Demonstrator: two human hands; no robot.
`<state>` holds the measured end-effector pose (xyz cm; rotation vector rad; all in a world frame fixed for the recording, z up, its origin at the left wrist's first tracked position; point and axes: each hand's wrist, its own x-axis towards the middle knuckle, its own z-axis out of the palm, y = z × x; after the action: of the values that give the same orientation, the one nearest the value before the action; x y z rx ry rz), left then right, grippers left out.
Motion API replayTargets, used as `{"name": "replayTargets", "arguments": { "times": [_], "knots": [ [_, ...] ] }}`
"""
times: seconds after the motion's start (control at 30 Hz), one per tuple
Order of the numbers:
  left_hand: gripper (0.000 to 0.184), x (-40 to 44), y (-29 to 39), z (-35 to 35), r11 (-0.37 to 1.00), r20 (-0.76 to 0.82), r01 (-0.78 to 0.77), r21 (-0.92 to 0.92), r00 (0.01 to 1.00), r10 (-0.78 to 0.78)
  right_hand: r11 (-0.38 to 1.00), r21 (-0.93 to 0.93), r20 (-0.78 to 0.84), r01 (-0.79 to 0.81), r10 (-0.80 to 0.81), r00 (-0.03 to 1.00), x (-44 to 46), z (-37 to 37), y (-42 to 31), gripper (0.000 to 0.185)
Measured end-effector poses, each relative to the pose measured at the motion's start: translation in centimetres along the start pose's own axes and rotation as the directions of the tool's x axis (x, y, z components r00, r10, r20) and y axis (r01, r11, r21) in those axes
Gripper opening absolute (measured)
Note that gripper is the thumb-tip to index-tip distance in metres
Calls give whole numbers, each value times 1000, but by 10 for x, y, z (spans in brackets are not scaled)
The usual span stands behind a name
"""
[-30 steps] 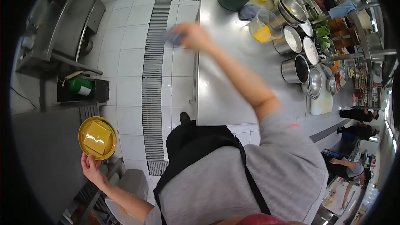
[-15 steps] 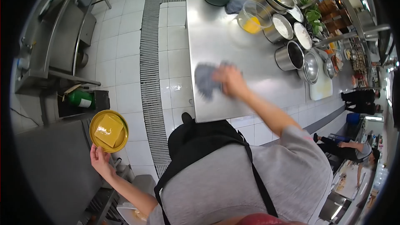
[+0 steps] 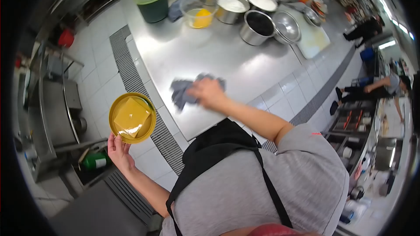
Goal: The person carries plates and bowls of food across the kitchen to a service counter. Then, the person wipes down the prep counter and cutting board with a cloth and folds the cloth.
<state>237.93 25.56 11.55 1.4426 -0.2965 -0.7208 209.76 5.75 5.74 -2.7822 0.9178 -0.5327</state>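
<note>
Blurred right fingers (image 3: 195, 91) seemingly hide part of the cloth (image 3: 180, 93).

no readable text, white label (image 3: 101, 163) on green container (image 3: 89, 161), illegible

Brt ceiling lights (image 3: 387, 44), glare on metal tabletop (image 3: 236, 63), R hand (image 3: 208, 94) blurred, fisheye warp w/ blk edges.

A commercial kitchen, well stocked and shared by several people
A broad steel table (image 3: 210, 54) carried metal bowls (image 3: 286, 24), a pot (image 3: 253, 38), a tub (image 3: 153, 11) of dark green liquid and a cutting board (image 3: 317, 47), while a drain grate (image 3: 125, 57) crossed the white tile floor (image 3: 98, 59), a black apron (image 3: 223, 142) covered the wearer's front, and another person (image 3: 389, 85) reached over a far counter
</note>
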Motion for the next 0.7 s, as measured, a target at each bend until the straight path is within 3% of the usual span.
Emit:
{"name": "replayTargets", "arguments": {
  "times": [0.03,0.13,0.2,0.27,0.33,0.37,0.43,0.5,0.57,0.67,0.7],
  "knots": [
    [34,3,2,11,1000,29,-7,7,1000,7,985,-67,-36,-157,155,987,-8,-8,30,33],
    [33,10,1,36,1000,129,-10,-23,992,13,886,-175,-221,-430,391,894,-64,-55,140,38],
    [32,6,-1,48,999,164,10,-50,987,-2,702,-310,-245,-641,592,768,-121,-82,201,41],
    [33,1,-4,53,1000,184,19,-13,983,-17,425,-266,-286,-865,822,492,-166,-113,260,42],
    [34,-1,-8,49,998,210,45,36,976,-51,159,-7,-122,-987,980,159,-189,-150,303,40],
    [34,-2,-9,48,999,223,36,39,974,-44,150,5,-128,-989,981,148,-190,-145,309,40],
    [35,-6,-15,48,995,202,83,60,975,-93,374,-94,-321,-923,866,384,-185,-137,320,42],
    [36,-3,-20,46,992,218,93,89,970,-110,289,-360,-356,-887,837,416,-152,-116,268,46],
    [33,3,-18,51,988,259,101,114,957,-128,441,-373,-148,-816,840,522,-134,-108,237,48],
    [34,2,-12,65,992,293,82,91,950,-105,495,-237,-70,-836,849,523,-135,-122,224,44],
    [34,1,-9,67,991,293,81,102,950,-108,384,-176,-122,-906,905,407,-142,-122,247,43]
  ]
}}
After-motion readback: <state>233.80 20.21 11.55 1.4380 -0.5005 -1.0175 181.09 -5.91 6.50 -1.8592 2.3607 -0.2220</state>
